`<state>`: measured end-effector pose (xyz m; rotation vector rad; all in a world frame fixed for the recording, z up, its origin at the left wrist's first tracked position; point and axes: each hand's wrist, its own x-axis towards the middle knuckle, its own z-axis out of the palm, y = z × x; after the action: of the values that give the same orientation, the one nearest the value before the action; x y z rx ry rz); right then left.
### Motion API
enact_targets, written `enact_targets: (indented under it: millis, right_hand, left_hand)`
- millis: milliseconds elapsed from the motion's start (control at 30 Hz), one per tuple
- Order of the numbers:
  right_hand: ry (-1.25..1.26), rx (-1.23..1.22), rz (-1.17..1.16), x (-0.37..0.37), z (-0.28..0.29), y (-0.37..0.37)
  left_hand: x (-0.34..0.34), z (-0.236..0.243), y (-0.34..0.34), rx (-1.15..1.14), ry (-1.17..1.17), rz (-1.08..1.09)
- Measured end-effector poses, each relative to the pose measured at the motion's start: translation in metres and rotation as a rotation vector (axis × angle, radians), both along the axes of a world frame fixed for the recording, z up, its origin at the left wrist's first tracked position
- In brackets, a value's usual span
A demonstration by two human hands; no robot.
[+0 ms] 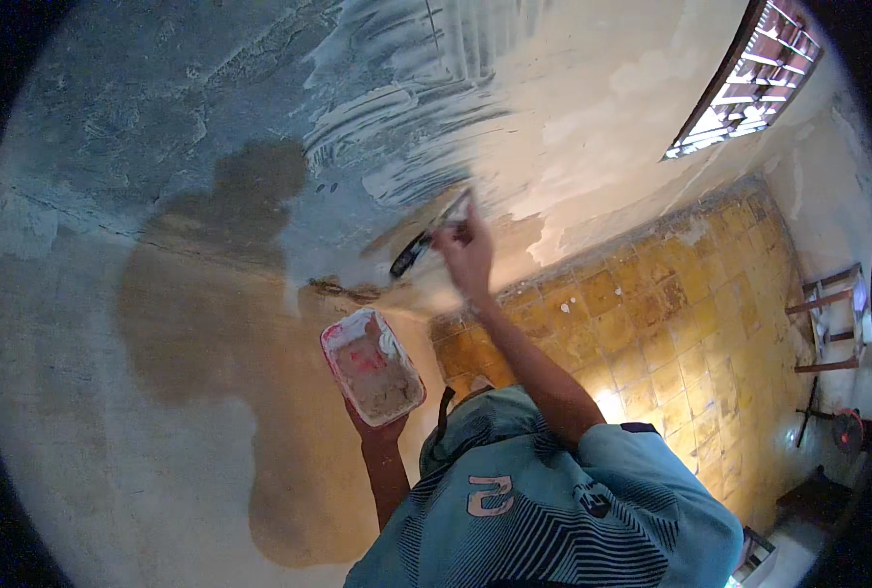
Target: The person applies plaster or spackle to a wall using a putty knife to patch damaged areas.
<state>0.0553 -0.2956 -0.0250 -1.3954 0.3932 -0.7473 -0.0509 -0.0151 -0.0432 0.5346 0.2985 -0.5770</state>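
Note:
My left hand (377, 429) holds a red rectangular tub (420, 394) from beneath. Pale, wet putty (389, 394) covers the tub's bottom and coats its sides, with pinkish red showing through in the middle. In my right hand (468, 257), slightly blurred, is a putty knife (416, 257) with a black part and a light metal edge. It lies against or very close to the wall (544, 127); which one I cannot tell. White smears (397, 147) streak the blue-grey wall surface beside the knife.
A barred window (749, 83) is at the upper right. Yellow floor tiles (671, 314) run along the wall's foot. A wooden stool-like frame (833, 318) and a fan (847, 429) stand at the far right. Dark shadows fall across the wall corner at left.

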Motion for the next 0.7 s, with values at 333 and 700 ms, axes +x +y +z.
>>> enact_targets:
  millis: [333, 700]
  right_hand:
    - [-0.035, 0.058, -0.213, 0.021, 0.074, -0.034]
    - [0.176, 0.356, 0.506, -0.075, 0.067, -0.042]
  left_hand:
    - [-0.001, 0.004, 0.000, 0.014, 0.031, 0.085]
    - [0.023, 0.019, -0.009, -0.048, -0.277, 0.136]
